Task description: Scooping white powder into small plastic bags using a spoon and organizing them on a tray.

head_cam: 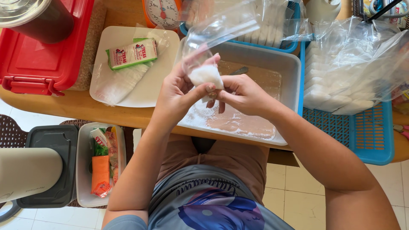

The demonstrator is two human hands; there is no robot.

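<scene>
hands: 2, both raised over the grey tray [294, 64], meeting at the middle of the view
left hand [177, 91]: fingers curled round the small clear bag [204, 64], thumb pressed across its front
right hand [243, 94]: pinching the bag's bottom from the other side, fingertips tucked under
bag: 1 in hand, lower part packed with white grains, top open and sticking up and away from the person
grip: both hands closed on the bag, none free
grey tray: 1, on the table [76, 104] edge, thin layer of white grains spilled across its floor
white plate [159, 83]: 1, left of tray, holds 1 green-and-white packet [132, 53] on clear plastic
red box [38, 59]: 1, far left, dark round container on its lid
scale [163, 12]: 1, top edge, partly cut off
blue baskets [368, 136]: 2, behind and right of tray, stacked with filled white bags, count not readable
low tub [83, 170]: 1, below table at left, several packets inside, orange one foremost
</scene>
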